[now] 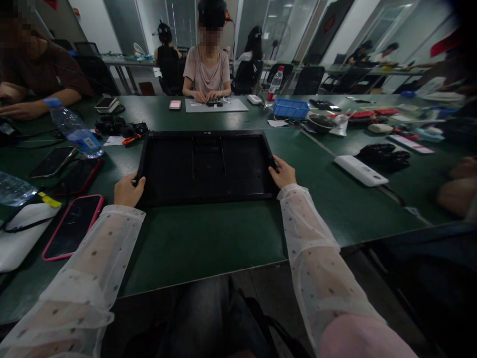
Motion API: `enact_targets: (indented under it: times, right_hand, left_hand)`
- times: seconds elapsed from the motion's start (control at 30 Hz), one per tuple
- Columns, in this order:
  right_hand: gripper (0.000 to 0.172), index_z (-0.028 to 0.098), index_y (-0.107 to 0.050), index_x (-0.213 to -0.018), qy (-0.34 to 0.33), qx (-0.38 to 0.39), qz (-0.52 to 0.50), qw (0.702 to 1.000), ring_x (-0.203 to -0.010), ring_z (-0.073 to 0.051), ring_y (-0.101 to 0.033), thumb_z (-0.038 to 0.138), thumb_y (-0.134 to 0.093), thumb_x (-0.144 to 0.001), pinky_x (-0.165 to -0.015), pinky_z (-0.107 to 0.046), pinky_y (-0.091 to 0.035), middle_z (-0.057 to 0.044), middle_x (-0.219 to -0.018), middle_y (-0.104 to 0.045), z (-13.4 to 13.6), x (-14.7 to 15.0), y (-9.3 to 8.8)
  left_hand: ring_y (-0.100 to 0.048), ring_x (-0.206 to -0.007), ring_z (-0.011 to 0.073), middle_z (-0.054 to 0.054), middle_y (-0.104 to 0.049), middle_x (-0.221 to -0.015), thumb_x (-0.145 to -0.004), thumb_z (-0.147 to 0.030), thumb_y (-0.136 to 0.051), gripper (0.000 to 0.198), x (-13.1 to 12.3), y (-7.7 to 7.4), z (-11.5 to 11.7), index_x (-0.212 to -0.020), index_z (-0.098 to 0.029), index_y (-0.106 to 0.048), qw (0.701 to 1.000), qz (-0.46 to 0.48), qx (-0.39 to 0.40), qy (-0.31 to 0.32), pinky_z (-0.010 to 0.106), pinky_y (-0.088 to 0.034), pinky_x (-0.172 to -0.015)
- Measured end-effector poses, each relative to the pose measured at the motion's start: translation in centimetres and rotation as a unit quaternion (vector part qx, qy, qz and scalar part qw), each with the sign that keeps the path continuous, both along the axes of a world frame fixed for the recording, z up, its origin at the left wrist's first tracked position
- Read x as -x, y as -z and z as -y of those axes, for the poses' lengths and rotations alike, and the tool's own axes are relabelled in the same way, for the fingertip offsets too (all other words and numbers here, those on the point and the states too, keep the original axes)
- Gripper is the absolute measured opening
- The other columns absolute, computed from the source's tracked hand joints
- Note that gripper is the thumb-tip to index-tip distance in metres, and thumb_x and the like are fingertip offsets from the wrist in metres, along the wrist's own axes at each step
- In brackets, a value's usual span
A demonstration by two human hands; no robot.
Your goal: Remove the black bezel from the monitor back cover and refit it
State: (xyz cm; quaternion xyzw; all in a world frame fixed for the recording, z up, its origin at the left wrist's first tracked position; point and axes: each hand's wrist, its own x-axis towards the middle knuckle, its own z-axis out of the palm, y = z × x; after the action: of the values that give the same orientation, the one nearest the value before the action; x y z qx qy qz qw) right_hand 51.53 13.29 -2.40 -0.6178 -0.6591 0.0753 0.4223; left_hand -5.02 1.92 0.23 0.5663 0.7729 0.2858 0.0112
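- left hand (128, 191) grips one end of a black tray (169, 169)
- right hand (283, 174) grips the other end
- pink-edged phone (74, 227) lies near the left hand

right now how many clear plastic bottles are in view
3: blue-capped bottle at left, cropped bottle at left edge, red-capped bottle beside the blue plastic basket; more may be hidden.

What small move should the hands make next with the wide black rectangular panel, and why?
Perhaps ease the black panel a little to the right: the left hand and right hand grip its opposite short sides, the pink-rimmed black phone lies beside the left forearm, and flat green tabletop shows between the right hand and the long white device.
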Motion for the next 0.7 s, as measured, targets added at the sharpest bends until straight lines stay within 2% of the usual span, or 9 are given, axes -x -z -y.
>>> enact_targets:
  times: [0.2,0.4,0.7]
  right_hand:
    - [0.061,0.016,-0.068,-0.144,0.002,0.004,-0.002,1.000,-0.110,-0.034,-0.076,0.034,-0.068,-0.086,-0.108,-0.056,-0.060,-0.015,-0.117,-0.078,-0.14,0.46,0.10]
    - [0.062,0.018,-0.068,-0.143,-0.015,-0.014,-0.021,1.000,-0.113,-0.033,-0.075,0.032,-0.066,-0.082,-0.107,-0.055,-0.061,-0.014,-0.125,-0.078,0.01,0.54,0.05]
    - [0.066,0.015,-0.064,-0.148,-0.020,0.009,0.006,1.000,-0.120,-0.033,-0.074,0.023,-0.061,-0.082,-0.116,-0.054,-0.055,-0.015,-0.133,-0.075,0.80,0.85,-0.66]
  left_hand:
    - [-0.073,-0.109,0.0323,0.015,-0.078,-0.117,-0.094,-0.046,-0.055,0.052,0.63,0.18,-0.06,-0.133,-0.017,-0.074,1.000,0.004,0.010,-0.009,0.045,-0.053,-0.107]
    - [-0.072,-0.113,0.0344,0.018,-0.076,-0.125,-0.094,-0.045,-0.053,0.055,0.74,0.17,-0.13,-0.136,-0.014,-0.072,1.000,-0.014,0.017,0.007,0.047,-0.053,-0.108]
    - [-0.071,-0.115,0.0350,0.019,-0.074,-0.128,-0.095,-0.045,-0.051,0.056,0.98,0.34,-0.14,-0.137,-0.014,-0.070,1.000,-0.017,0.023,0.011,0.048,-0.052,-0.109]
